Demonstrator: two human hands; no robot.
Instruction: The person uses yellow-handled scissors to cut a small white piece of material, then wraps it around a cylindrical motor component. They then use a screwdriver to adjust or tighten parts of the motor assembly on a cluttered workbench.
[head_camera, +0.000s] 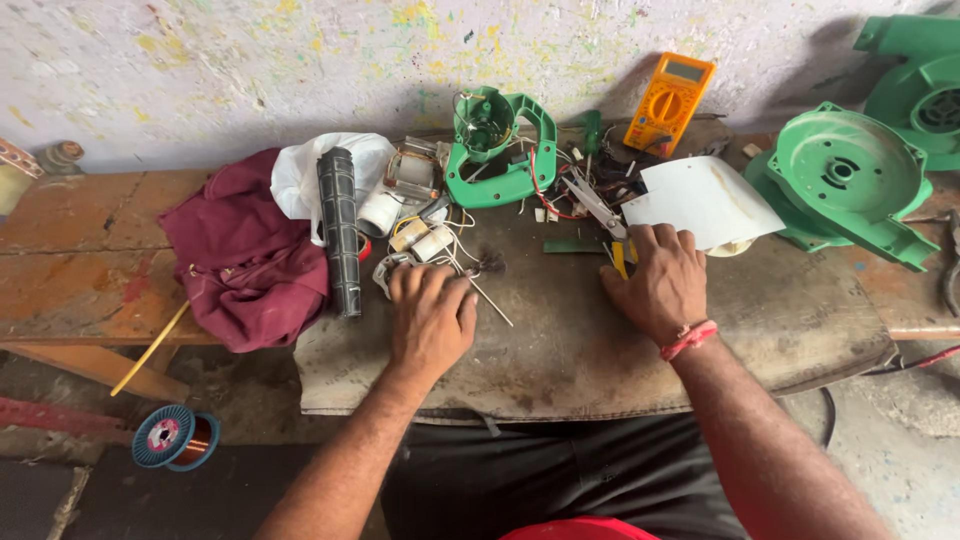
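Small metal parts with thin wires lie on the worn grey mat just under the fingertips of the left hand; that hand rests palm down, fingers close together and curled forward over the parts, so whether it pinches anything cannot be told; two pale, boxy components sit just beyond its fingertips. Right hand also lies palm down, fingers bent and bunched at the mat, touching the yellow handles of a pair of pliers whose metal jaws point away toward the wall; a red thread band circles the wrist; its grip is hidden by the knuckles. White curved sheet lies just beside that hand, partly over a green round housing; a second green housing stands in the far right corner. Between the hands and the wall sits a green handle-shaped casing with red wiring; an orange-yellow multimeter, rectangular with a grey screen and round dial, leans on the paint-flecked wall. Left of the mat lie a black ribbed cylinder, a maroon cloth and a white cloth; a blue spool of copper wire rests on the floor below.
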